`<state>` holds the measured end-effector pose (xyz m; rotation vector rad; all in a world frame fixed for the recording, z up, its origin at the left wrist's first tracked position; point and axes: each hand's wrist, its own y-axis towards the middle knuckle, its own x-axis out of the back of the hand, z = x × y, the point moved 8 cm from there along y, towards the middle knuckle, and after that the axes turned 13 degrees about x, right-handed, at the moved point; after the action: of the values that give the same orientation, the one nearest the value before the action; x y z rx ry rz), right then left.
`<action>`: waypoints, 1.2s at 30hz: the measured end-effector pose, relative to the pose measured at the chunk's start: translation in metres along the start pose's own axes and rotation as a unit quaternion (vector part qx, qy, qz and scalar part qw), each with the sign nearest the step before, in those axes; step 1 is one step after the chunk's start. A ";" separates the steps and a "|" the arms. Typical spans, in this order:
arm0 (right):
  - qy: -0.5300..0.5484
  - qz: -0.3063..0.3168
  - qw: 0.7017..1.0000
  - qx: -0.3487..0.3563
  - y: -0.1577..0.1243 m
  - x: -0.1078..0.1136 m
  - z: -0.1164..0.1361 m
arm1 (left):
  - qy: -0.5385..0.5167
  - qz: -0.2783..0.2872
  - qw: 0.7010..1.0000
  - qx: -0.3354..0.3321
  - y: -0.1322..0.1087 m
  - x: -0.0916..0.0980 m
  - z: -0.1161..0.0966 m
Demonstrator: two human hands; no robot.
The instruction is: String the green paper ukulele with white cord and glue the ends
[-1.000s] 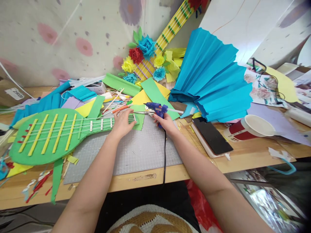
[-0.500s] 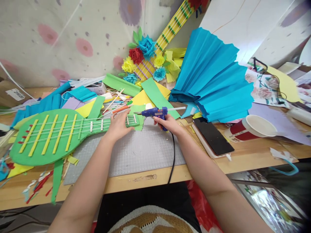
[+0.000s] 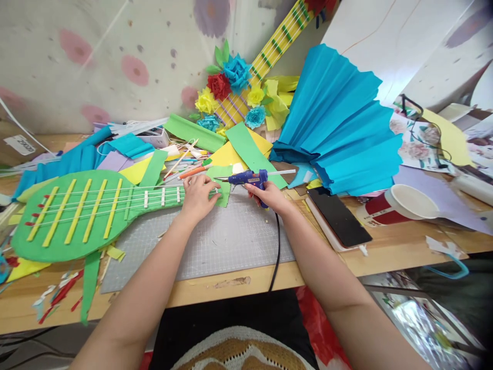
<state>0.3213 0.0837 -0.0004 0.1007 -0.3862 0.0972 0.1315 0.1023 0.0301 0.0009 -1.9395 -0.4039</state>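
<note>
A green paper guitar (image 3: 77,216) with yellow strips and white strings lies flat at the left, its neck reaching over the cutting mat. My left hand (image 3: 198,198) closes over the tip of that neck, thumb and fingers on either side, hiding part of it. In my right hand (image 3: 269,195) is a blue hot glue gun (image 3: 248,178), gripped by its handle. A clear glue stick sticks out of its back, and its nozzle points left, close to my left fingertips. Beneath both hands spreads the grey cutting mat (image 3: 231,241).
Behind lie green paper strips (image 3: 252,149), an orange pen (image 3: 194,172) and many scraps. A flowered yellow guitar (image 3: 231,110) leans against the wall. At the right are a pleated blue paper fan (image 3: 339,128), a phone (image 3: 341,218) and a paper cup (image 3: 400,205). The gun's black cord (image 3: 277,252) hangs over the table edge.
My left hand has shifted right along the guitar neck, onto its tip, uncovering a white fret behind it. The glue gun stays in my right hand, almost unmoved.
</note>
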 end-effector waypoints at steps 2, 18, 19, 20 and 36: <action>-0.018 0.001 1.000 -0.007 -0.001 0.000 -0.001 | 0.005 0.006 1.000 0.006 0.001 -0.002 0.000; -0.013 -0.002 1.000 -0.013 -0.003 0.000 0.003 | -0.029 -0.049 0.993 0.101 -0.006 0.001 0.012; -0.015 0.003 1.000 -0.013 -0.003 -0.001 0.003 | -0.032 -0.049 0.993 0.101 -0.007 0.003 0.013; -0.018 0.008 1.000 -0.012 -0.004 -0.002 0.003 | -0.034 -0.049 0.993 0.102 -0.008 0.005 0.014; -0.057 0.054 0.997 -0.008 -0.002 -0.013 -0.001 | -0.055 -0.160 0.973 0.158 -0.011 0.032 0.055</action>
<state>0.3098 0.0805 -0.0069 0.0704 -0.5054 0.1967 0.0674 0.1014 0.0376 0.5137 -2.1002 -0.3049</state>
